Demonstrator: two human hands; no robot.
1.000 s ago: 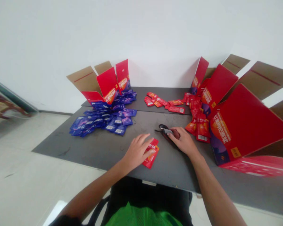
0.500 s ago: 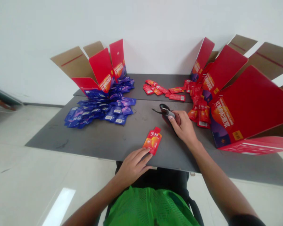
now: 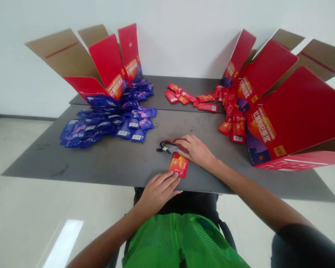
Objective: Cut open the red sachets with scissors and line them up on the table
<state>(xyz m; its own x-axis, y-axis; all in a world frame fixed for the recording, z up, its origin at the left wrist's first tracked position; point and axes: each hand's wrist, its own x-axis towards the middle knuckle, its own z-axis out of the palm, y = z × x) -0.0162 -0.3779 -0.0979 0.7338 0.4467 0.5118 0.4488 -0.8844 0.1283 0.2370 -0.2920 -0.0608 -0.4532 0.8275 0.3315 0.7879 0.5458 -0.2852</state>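
Observation:
A red and orange sachet (image 3: 179,166) lies flat near the table's front edge. My left hand (image 3: 160,188) rests its outstretched fingertips on the sachet's near edge, not wrapped round it. My right hand (image 3: 194,149) is closed round a dark reddish and grey tool (image 3: 171,148) with a black loop at one end. I cannot make out its exact kind. It sits over the sachet's far end and hides the spout there.
Blue sachets (image 3: 100,126) are heaped at the left before an open red carton (image 3: 106,74). At the right, red sachets (image 3: 233,119) lie against large open red cartons (image 3: 290,115). More red sachets (image 3: 184,96) are strewn at the back by the wall.
My right hand has moved left and nearer with the tool, bringing it onto the sachet's far end. My left hand stays on the sachet. The view has shifted slightly.

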